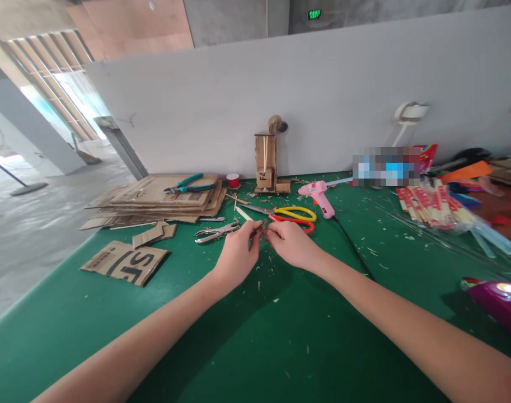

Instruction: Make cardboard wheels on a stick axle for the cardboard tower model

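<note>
Both my hands meet over the middle of the green table [255, 336]. My left hand [237, 253] and my right hand [289, 244] each pinch a small brown piece [261, 226] between them; it looks like a bit of wood or cardboard, too small to name. Just behind the hands lie scissors with yellow and red handles [295, 217]. Left of them lies a metal hole punch [216, 232]. A pink glue gun [320, 196] rests further back on the right.
A stack of cardboard sheets [154, 201] with teal pliers [190, 184] lies at the back left, loose cardboard pieces [125, 262] in front. A small cardboard model [266, 162] stands by the grey partition. Wooden sticks in plastic [431, 208] lie right. A purple object [501, 302] sits at the right edge.
</note>
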A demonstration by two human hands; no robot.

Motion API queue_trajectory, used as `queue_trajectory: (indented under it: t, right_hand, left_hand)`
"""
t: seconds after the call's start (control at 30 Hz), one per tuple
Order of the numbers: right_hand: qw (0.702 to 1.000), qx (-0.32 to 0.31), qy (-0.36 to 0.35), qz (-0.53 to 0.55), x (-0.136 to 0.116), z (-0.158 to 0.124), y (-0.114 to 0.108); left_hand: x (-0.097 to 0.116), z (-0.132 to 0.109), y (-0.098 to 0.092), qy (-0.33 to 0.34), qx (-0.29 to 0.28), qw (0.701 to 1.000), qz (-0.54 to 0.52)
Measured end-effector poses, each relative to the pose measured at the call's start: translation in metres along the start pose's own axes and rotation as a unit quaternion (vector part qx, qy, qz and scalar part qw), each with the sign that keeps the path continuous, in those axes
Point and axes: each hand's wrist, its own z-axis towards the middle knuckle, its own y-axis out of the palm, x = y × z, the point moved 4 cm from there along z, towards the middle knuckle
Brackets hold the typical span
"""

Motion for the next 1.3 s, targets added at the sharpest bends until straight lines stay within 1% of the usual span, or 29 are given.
queue_trajectory:
  t: [0.17, 0.23, 0.27, 0.33, 0.4, 0.43, 0.47, 0.53, 0.63, 0.7, 0.77, 0.83, 0.9, 0.97, 1.13, 1.2, 1.3]
  right_hand:
    - [0.995, 0.003, 0.024, 0.102, 0.0, 0.004, -0.002]
    - [0.989, -0.014, 0.042, 0.144, 0.0, 0.003, 0.0]
    - [0.981, -0.03, 0.059, 0.182, 0.0, 0.002, 0.001]
    - [0.949, -0.06, 0.103, 0.29, 0.0, 0.0, 0.004]
    - [0.905, -0.074, 0.144, 0.393, -0.001, -0.001, 0.006]
    - [0.89, -0.073, 0.155, 0.423, -0.002, -0.001, 0.006]
    - [0.885, -0.067, 0.159, 0.431, -0.002, 0.0, 0.006]
    - [0.893, -0.042, 0.163, 0.418, 0.0, 0.001, 0.006]
    - [0.928, 0.014, 0.15, 0.341, 0.007, 0.003, 0.006]
    - [0.956, 0.056, 0.114, 0.263, 0.011, 0.004, 0.006]
    - [0.977, 0.096, 0.063, 0.177, 0.012, 0.004, 0.005]
    - [0.986, 0.134, 0.023, 0.097, 0.009, 0.002, 0.003]
    - [0.988, 0.147, 0.011, 0.047, 0.005, 0.0, 0.002]
    - [0.989, 0.139, 0.021, 0.053, 0.003, -0.002, 0.002]
    - [0.985, 0.084, 0.069, 0.135, 0.005, 0.0, 0.004]
    - [0.977, 0.058, 0.104, 0.178, 0.009, 0.001, 0.006]
    - [0.954, 0.008, 0.155, 0.256, 0.01, 0.002, 0.009]
  left_hand:
    - [0.003, 0.005, -0.004, -0.001, 0.006, 0.999, -0.037]
    - [0.003, 0.007, -0.005, -0.004, 0.002, 0.998, -0.06]
    - [0.002, 0.007, -0.005, -0.007, -0.003, 0.998, -0.07]
    - [0.001, 0.009, -0.006, -0.019, -0.01, 0.996, -0.081]
    - [-0.001, 0.01, -0.008, -0.029, -0.011, 0.995, -0.093]
    - [-0.002, 0.011, -0.009, -0.033, -0.008, 0.994, -0.102]
    - [-0.002, 0.012, -0.01, -0.037, -0.003, 0.993, -0.112]
    - [-0.004, 0.013, -0.012, -0.043, 0.011, 0.99, -0.132]
    - [-0.006, 0.014, -0.013, -0.051, 0.019, 0.987, -0.149]
    - [-0.005, 0.014, -0.013, -0.047, 0.015, 0.988, -0.148]
    - [-0.005, 0.014, -0.012, -0.037, 0.007, 0.99, -0.139]
    - [-0.005, 0.013, -0.011, -0.03, 0.002, 0.991, -0.128]
    - [-0.007, 0.012, -0.009, -0.032, 0.005, 0.992, -0.122]
    - [-0.009, 0.01, -0.006, -0.036, 0.008, 0.993, -0.114]
    - [-0.011, 0.005, -0.002, -0.019, -0.008, 0.997, -0.078]
    - [-0.009, 0.004, -0.003, -0.011, -0.012, 0.997, -0.07]
    - [-0.007, 0.004, -0.003, -0.01, -0.01, 0.998, -0.06]
